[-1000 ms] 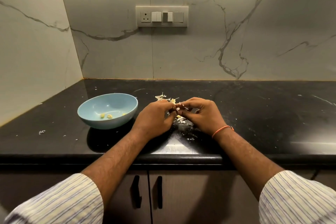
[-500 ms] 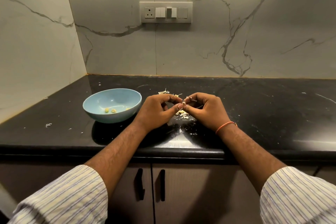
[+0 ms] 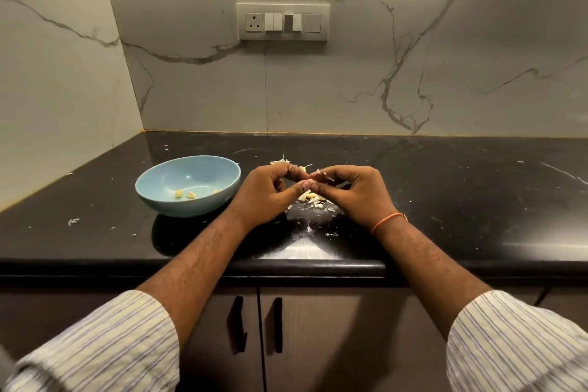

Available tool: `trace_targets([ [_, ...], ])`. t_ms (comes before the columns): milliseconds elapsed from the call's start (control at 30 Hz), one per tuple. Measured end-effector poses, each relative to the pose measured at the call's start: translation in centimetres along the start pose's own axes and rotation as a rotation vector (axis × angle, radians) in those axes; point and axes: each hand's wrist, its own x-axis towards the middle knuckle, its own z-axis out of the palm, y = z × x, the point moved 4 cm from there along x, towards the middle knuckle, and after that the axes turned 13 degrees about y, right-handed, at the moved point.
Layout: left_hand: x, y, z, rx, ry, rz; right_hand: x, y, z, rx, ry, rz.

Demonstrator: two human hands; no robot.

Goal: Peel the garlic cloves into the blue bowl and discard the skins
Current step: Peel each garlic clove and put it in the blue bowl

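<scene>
- Two hands meet fingertip to fingertip above the black surface (image 3: 445, 188): my left hand (image 3: 267, 192) and right hand (image 3: 353, 191) both pinch one small garlic clove (image 3: 318, 176), a flake of skin showing at its top.
- I judge the blue bowl (image 3: 191, 204) lies just left of the left hand, so that hand has the shorter drop; the clove's long axis I cannot tell.
- Skins (image 3: 310, 198) lie heaped directly beneath my hands.
- No readable writing anywhere I look.
</scene>
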Motion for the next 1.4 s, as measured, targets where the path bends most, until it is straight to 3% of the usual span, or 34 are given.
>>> trace_targets([
  [467, 0.1, -0.4, 0.3, 0.0, -0.001, -0.014, 0.3, 1.2, 0.4, 0.132, -0.102, 0.274],
  [1200, -0.1, 0.6, 0.2, 0.103, 0.084, 0.125, 0.2, 0.4, 0.8, -0.147, -0.124, 0.069],
  [1400, -0.1, 0.7, 0.4, 0.13, 0.059, 0.129, 0.2, 0.5, 0.5, -0.019, -0.078, 0.158],
])
